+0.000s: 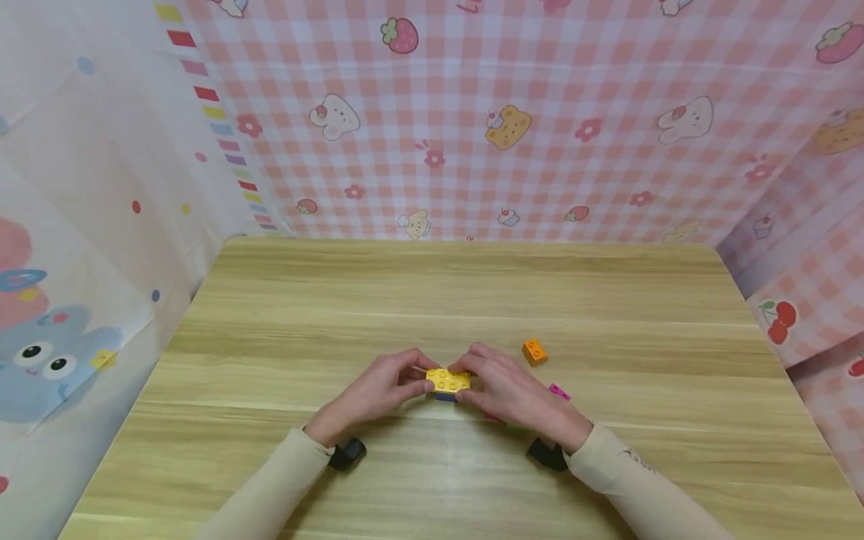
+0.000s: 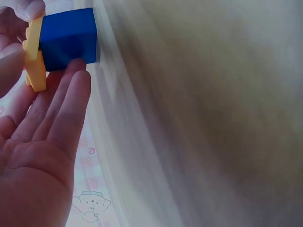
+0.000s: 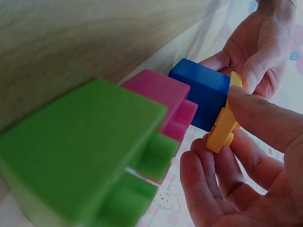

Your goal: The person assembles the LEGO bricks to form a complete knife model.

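Yellow plate point(image 1: 448, 381), studded, lower centre of frame: atop blue block point(image 2: 68, 40); left hand point(image 1: 378, 384) pinches its left end, right hand point(image 1: 511, 390) its right, presumably for level support. Orange block point(image 1: 535, 352): right of centre, apart, untouched.

The yellow studded plastic plate point(image 1: 448, 381) looks glossy, the blue box-shaped plastic block point(image 2: 68, 40) smooth (almost satin). The tan rectangular wood-grain tabletop point(image 1: 405, 300) has a faint sheen; the pink-checked cloth backdrop point(image 1: 432, 97) is matt.
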Tool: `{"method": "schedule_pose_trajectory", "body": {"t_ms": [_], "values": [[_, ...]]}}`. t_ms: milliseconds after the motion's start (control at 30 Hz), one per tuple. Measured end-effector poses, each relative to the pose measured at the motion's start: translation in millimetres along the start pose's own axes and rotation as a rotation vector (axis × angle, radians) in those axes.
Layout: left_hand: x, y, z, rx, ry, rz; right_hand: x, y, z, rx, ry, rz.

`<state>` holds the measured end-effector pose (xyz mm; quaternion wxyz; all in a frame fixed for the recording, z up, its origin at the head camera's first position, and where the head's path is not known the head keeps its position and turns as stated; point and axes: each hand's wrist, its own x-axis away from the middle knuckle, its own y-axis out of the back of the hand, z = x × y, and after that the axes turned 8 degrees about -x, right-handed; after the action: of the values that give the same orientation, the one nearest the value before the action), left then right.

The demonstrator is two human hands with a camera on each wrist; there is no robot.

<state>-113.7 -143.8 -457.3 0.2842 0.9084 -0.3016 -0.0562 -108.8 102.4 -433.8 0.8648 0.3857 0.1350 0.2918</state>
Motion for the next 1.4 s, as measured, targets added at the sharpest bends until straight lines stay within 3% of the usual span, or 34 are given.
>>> {"method": "schedule_pose_trajectory", "body": {"t_ms": [400, 667, 833, 1200, 1400], "values": [[3.8, -8.6, -7.9, -0.067, 0.03, -0.022, 14.4, 12, -5, -0.035, -0.008, 0.009], [4.3, -9.6, -9.9, -0.162, -0.014, -0.036, 33.8, 36, -20, -0.084, 0.008, -0.076], [1.5, -10.2, -11.1, -0.186, -0.005, -0.036, 43.0, 43, -30, -0.07, 0.036, -0.09], [0.2, -11.6, -11.7, -0.178, 0.013, -0.041, 67.3, 38, -40, 0.077, 0.045, 0.03], [-0.1, -12.2, -11.6, -0.181, 0.017, -0.045, 79.0, 31, -47, 0.179, 0.093, 0.041]]}}
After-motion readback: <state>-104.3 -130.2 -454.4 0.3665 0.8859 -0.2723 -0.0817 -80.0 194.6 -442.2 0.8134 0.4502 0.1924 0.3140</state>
